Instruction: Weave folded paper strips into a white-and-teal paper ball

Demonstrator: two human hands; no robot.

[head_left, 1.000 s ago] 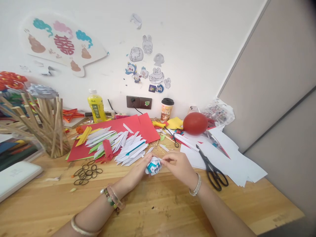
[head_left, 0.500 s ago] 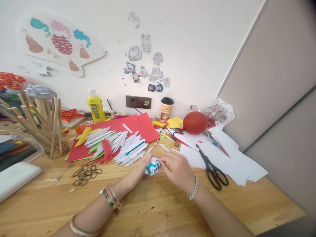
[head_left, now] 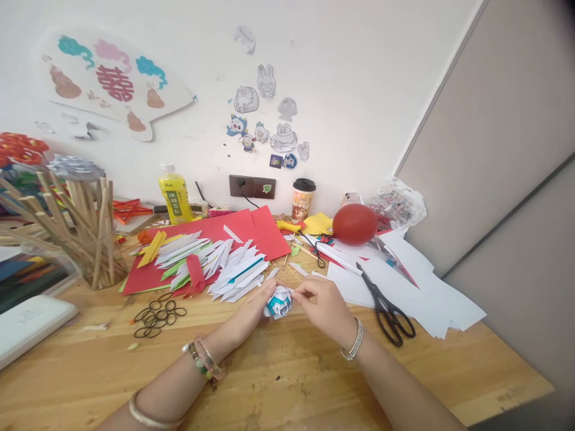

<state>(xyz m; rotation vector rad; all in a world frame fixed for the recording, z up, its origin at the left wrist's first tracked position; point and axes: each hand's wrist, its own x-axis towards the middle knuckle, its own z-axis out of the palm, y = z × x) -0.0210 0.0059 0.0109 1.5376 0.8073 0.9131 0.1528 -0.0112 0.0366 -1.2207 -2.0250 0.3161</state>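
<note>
A small ball of folded white and blue paper [head_left: 280, 303], layered like a flower, is held between my hands just above the wooden table. My left hand [head_left: 254, 305] is curled around its left side, with the fingertips behind it hidden. On the other side, my right hand [head_left: 321, 300] pinches the paper ball's upper right edge between thumb and forefinger. Beyond my hands lies a heap of folded white paper strips [head_left: 238, 272], with a few green, yellow and red pieces among them.
Black scissors [head_left: 386, 308] lie right of my right hand, beside white paper sheets [head_left: 422, 293]. Black rubber bands [head_left: 157, 314] are at the left. Farther back stand a yellow bottle [head_left: 173, 194], a paper cup [head_left: 303, 200], a red balloon [head_left: 355, 224] and a container of wooden sticks [head_left: 101, 239].
My right hand's fingers have shifted slightly at the paper ball's edge. My left hand keeps its hold, and the view has moved very little.
</note>
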